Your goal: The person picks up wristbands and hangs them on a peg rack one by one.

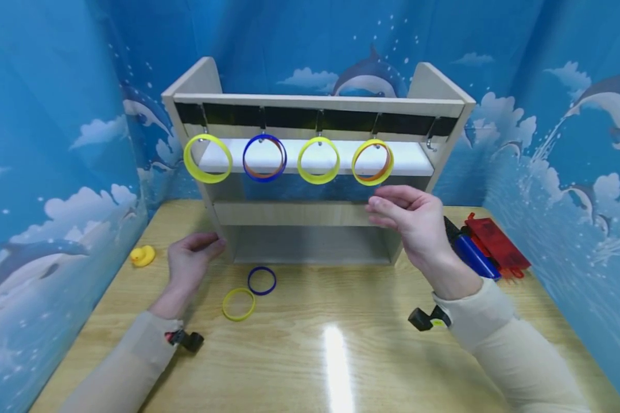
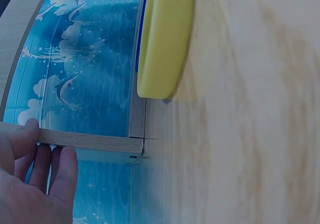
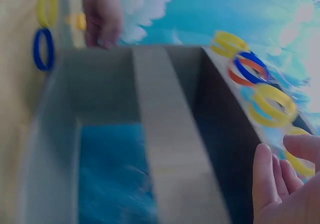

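Note:
Four hooks on the light wooden shelf unit [image 1: 299, 215] carry bands: a yellow band [image 1: 208, 159] at far left, a blue band [image 1: 264, 158] with an orange inside, another yellow band [image 1: 318, 160], and a yellow band with an orange inside [image 1: 373, 163]. My right hand [image 1: 418, 229] is just below that last band, thumb and fingers apart in the right wrist view, holding nothing. At the unit's lower left side panel [image 2: 95, 142] is my left hand [image 1: 190, 258], fingertips by its front edge; whether they touch is unclear.
A blue band [image 1: 262, 281] and a yellow band [image 1: 239, 304] lie on the table left of centre. A rubber duck [image 1: 142, 256] sits at far left. Blue and red objects [image 1: 498, 244] lie to the right. The rightmost hook [image 1: 431, 140] is bare.

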### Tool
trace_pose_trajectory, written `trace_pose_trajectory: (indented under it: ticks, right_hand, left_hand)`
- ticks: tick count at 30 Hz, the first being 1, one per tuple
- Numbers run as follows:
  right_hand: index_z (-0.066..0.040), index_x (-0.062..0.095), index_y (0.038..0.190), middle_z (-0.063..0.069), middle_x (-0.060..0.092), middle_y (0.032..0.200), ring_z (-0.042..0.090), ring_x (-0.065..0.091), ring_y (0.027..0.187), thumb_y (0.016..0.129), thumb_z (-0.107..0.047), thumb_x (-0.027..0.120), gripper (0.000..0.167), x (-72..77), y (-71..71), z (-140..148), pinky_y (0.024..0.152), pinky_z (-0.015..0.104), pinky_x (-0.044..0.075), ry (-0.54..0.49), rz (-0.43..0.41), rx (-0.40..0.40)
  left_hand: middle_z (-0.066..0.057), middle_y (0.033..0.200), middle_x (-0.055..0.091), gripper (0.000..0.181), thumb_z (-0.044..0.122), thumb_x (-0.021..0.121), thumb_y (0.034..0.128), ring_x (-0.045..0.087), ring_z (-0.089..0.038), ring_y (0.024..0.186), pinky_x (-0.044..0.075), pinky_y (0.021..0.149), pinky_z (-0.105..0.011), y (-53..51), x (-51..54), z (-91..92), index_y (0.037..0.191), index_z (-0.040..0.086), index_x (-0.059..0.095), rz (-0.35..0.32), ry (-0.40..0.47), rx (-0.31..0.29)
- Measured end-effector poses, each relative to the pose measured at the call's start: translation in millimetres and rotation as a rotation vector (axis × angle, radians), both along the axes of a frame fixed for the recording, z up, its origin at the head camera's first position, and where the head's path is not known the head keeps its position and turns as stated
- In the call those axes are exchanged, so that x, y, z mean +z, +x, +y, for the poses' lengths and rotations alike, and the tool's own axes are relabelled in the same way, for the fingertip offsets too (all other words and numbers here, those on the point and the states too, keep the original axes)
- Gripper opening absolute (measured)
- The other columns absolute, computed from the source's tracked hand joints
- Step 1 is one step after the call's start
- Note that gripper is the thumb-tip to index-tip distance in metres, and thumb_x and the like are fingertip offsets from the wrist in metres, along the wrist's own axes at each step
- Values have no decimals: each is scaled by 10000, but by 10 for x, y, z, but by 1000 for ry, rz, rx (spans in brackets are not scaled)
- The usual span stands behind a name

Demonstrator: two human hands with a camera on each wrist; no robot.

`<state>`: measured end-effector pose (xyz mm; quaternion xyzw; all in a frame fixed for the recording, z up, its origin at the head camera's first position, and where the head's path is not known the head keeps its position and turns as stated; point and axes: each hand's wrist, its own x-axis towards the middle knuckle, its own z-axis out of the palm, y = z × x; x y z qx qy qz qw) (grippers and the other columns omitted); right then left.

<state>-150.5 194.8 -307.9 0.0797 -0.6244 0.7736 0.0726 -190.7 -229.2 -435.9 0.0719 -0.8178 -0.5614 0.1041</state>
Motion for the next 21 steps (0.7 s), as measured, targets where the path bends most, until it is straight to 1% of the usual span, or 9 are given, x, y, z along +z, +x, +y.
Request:
trace_pose_trajectory:
  ticks: [2,5,8,9,12,15,16,18,21]
  right_hand:
    - [-103,832,1060,-29,871,938,113,854,854,1019,70,755,193,-110,-11,-124,797,306,706,38,-42,32]
    - [2,798,1174,-70,856,955,88,836,888,1002,54,769,182,-301,-32,-343,825,311,708,149,-122,98]
    - [127,724,1292,-59,851,985,92,824,902,980,38,792,331,-517,-68,-583,846,331,710,223,-203,179]
    - [136,714,1311,-37,853,1001,99,822,903,978,28,799,360,-589,-82,-659,858,344,711,247,-227,201]
    - [128,719,1319,89,866,1073,157,831,935,973,0,820,383,-804,-126,-876,912,429,712,308,-283,263]
    - [113,732,1314,191,855,1145,203,839,954,959,-32,849,401,-1002,-162,-1068,938,485,705,399,-324,326]
    - [116,735,1308,210,852,1158,223,845,955,952,-33,855,404,-1062,-174,-1125,933,486,706,424,-335,349]
    - [116,749,1279,230,851,1143,209,846,911,936,-24,870,390,-1167,-195,-1225,894,455,714,474,-357,382]
    - [92,781,1219,224,858,1096,192,844,846,912,-34,899,352,-1277,-225,-1339,815,376,717,560,-363,390]
  left_hand:
    - [215,1001,799,296,243,855,1014,727,27,930,587,825,-157,-5,-2,-5,1260,84,813,0,2,0]
    - [226,993,790,293,237,851,1016,731,20,935,592,828,-160,-17,-11,-11,1264,86,811,-3,2,-4]
    - [202,1020,795,277,230,843,1020,729,18,952,590,837,-161,-18,-16,-11,1263,100,811,-5,-2,-10]
    - [181,1036,807,275,224,842,1020,731,19,952,590,839,-160,-19,-18,-11,1264,101,812,-3,-4,-10]
    - [120,1086,826,269,223,838,1022,728,21,959,586,843,-160,-16,-14,-10,1262,105,814,0,-12,-15]
    - [119,1101,816,268,228,830,1028,722,22,972,581,851,-158,-12,-11,-13,1268,111,809,-2,-21,-17]
    - [132,1093,809,273,227,832,1028,720,23,976,580,853,-158,-13,-6,-16,1271,107,806,-2,-18,-18]
    - [162,1063,801,283,224,840,1022,719,23,968,579,849,-158,-13,1,-20,1271,93,804,-4,-3,-17]
    - [180,1032,821,317,224,865,1004,723,28,935,584,831,-160,-18,8,-26,1268,60,804,-1,27,-14]
